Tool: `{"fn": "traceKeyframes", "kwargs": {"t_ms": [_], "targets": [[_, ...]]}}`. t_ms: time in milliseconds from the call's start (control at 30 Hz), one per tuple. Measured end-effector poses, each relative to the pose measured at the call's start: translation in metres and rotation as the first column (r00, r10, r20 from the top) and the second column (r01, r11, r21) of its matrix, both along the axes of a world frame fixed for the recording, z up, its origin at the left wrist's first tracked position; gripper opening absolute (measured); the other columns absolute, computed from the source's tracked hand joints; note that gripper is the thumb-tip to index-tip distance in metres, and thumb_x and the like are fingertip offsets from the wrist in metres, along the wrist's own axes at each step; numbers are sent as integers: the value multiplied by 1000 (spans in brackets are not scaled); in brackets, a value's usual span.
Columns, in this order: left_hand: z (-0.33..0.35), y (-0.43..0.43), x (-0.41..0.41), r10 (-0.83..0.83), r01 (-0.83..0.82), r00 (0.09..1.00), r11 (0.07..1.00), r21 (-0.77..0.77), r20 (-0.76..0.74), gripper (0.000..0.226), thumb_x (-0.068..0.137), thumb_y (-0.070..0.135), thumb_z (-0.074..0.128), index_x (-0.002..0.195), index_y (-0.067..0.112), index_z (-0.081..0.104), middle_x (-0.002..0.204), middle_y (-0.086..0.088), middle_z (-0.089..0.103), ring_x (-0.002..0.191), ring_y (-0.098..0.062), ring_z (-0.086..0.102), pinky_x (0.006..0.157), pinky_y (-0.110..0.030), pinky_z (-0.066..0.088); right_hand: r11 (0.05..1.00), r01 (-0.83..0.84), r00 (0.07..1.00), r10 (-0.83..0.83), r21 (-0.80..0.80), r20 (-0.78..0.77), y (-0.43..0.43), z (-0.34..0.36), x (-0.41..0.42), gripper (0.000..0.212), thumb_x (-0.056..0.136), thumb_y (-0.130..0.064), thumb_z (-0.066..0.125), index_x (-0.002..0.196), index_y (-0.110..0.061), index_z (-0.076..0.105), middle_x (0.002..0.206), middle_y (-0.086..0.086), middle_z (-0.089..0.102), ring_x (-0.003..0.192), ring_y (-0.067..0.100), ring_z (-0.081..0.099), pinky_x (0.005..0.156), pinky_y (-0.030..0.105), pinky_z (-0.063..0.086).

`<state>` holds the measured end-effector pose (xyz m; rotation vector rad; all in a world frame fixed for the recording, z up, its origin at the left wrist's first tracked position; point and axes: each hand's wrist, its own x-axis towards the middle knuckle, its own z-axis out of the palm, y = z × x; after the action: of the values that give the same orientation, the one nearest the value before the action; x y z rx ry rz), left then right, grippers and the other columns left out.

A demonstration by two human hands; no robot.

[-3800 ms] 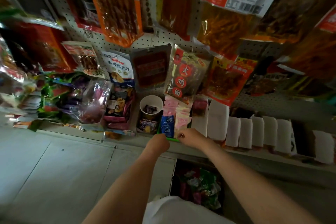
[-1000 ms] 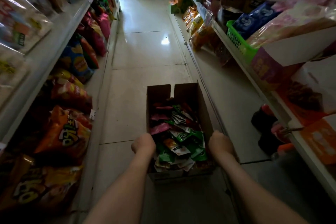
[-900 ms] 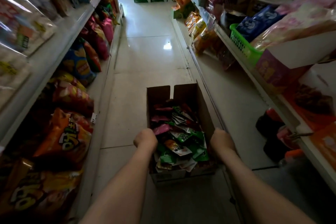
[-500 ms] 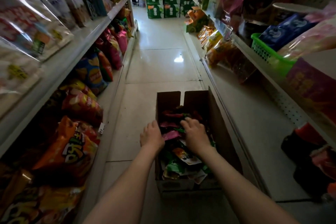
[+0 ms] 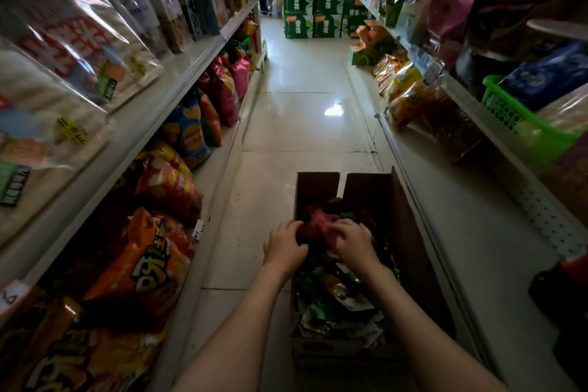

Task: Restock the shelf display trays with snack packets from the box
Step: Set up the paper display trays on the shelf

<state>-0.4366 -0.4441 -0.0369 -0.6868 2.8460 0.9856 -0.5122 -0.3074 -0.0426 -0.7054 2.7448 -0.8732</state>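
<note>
In the open brown cardboard box (image 5: 399, 210) on the aisle floor, the left hand (image 5: 284, 247) and right hand (image 5: 353, 242) curl their fingers round a clump of pink foil snack packets (image 5: 316, 221) at its far end, likely gathering a batch for the shelf. Half a second earlier, the left hand rested at the box's left rim.

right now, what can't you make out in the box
Head view only.
Count of pink packets: left hand and right hand cover most of the bunch.
Lower layers of the box: buried under loose packets, in shadow.
Print on those packets: too small and dark.
</note>
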Motion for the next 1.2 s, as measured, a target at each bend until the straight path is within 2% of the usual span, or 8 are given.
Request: {"fn": "traceKeyframes", "kwargs": {"t_ms": [167, 267, 367, 467, 567, 767, 933, 1200], "targets": [[14, 20, -28, 49, -17, 995, 944, 329, -89, 91, 59, 58, 62, 143, 34, 39, 143, -1, 45, 132, -23, 43, 107, -50, 39, 939, 65, 985, -7, -338, 171, 26, 69, -16, 38, 82, 14, 48, 91, -10, 76, 101, 4, 66, 94, 21, 63, 82, 31, 53], [33, 29, -29, 45, 38, 991, 805, 592, -125, 50, 64, 50, 73, 110, 34, 64, 108, -1, 70, 100, -21, 67, 91, -50, 53, 910, 49, 987, 20, -411, 162, 38, 93, -21, 48, 79, 17, 45, 81, -19, 77, 94, 2, 67, 89, 20, 64, 78, 34, 55], [53, 37, -29, 102, 70, 979, 650, 757, -178, 14, 84, 23, 72, 96, 15, 70, 94, -9, 74, 83, -21, 71, 82, -40, 58, 821, 147, 972, -15, -552, 236, 49, 107, -23, 44, 85, 12, 46, 96, -21, 72, 103, 5, 66, 95, 22, 64, 80, 38, 58], [73, 50, -30, 203, 98, 946, 562, 822, -252, 18, 89, 17, 66, 105, 9, 69, 92, -10, 74, 80, -21, 72, 75, -35, 59, 725, 238, 938, -1, -646, 346, 58, 109, -22, 51, 86, 4, 62, 126, -23, 49, 112, 5, 59, 99, 22, 63, 71, 34, 57], [90, 61, -33, 305, 106, 914, 459, 882, -269, 16, 92, 16, 62, 106, 10, 67, 85, -8, 73, 70, -19, 71, 62, -32, 59, 696, 336, 859, 51, -635, 510, 61, 106, -16, 46, 79, -8, 73, 120, -10, 51, 107, 10, 67, 94, 28, 68, 71, 40, 57], [102, 79, -36, 339, 133, 916, 246, 960, -214, 32, 89, 22, 65, 114, 1, 64, 109, -22, 69, 101, -39, 67, 92, -55, 51, 545, 423, 862, 6, -724, 507, 68, 121, -3, 18, 89, -7, 63, 106, -3, 63, 91, 13, 72, 84, 31, 71, 73, 45, 58], [107, 86, -30, -6, 207, 976, 336, 919, -218, 42, 75, 19, 73, 112, 0, 64, 106, -18, 71, 97, -33, 69, 76, -33, 55, 472, 455, 890, -207, -755, 406, 76, 128, 1, 11, 90, -15, 63, 96, -7, 66, 88, 13, 72, 80, 28, 71, 69, 37, 57], [133, 114, -30, 120, 282, 930, 374, 883, -347, 13, 91, 6, 61, 103, 11, 65, 85, -3, 74, 71, -15, 72, 57, -23, 55, 576, 321, 941, -106, -752, 321, 101, 147, 2, 21, 84, -8, 69, 102, -18, 64, 94, 7, 72, 83, 18, 70, 64, 26, 54]]}}
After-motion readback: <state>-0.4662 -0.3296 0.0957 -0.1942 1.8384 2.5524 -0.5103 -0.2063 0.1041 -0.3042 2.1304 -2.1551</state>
